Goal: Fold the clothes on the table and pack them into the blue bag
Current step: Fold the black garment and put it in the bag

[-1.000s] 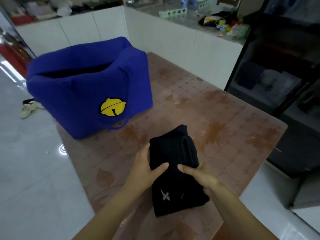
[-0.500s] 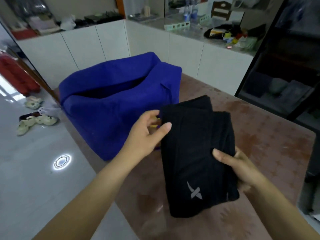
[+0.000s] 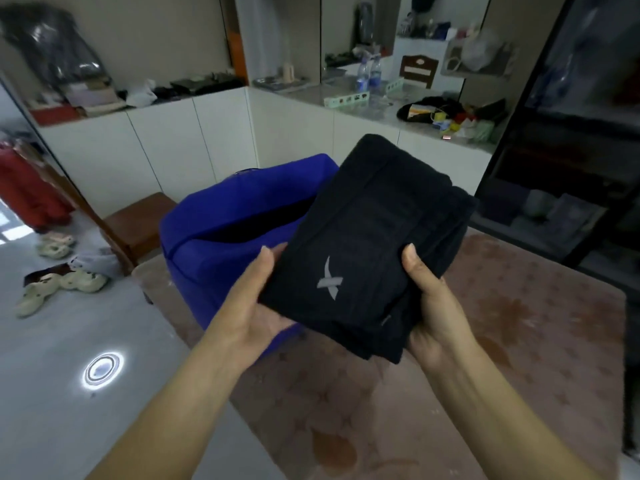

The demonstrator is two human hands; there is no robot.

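Note:
A folded black garment (image 3: 374, 244) with a small grey logo is held up in the air, tilted, above the table (image 3: 502, 341). My left hand (image 3: 256, 299) grips its left near edge, thumb on top. My right hand (image 3: 433, 306) grips its right near corner, thumb on top. The blue bag (image 3: 225, 230) stands on the table's far left, its dark opening facing up. The garment's far end hangs over the right part of that opening and hides the bag's right side.
A brown wooden chair (image 3: 138, 223) stands behind the bag off the table's left edge. Pale shoes (image 3: 62, 285) lie on the shiny floor at the left. White cabinets (image 3: 294, 133) with cluttered tops line the back, and a dark glass-fronted unit (image 3: 561, 168) stands at the right.
Both hands have lifted the folded black garment off the table and carried it up and forward over the bag's opening. The view has tilted upward.

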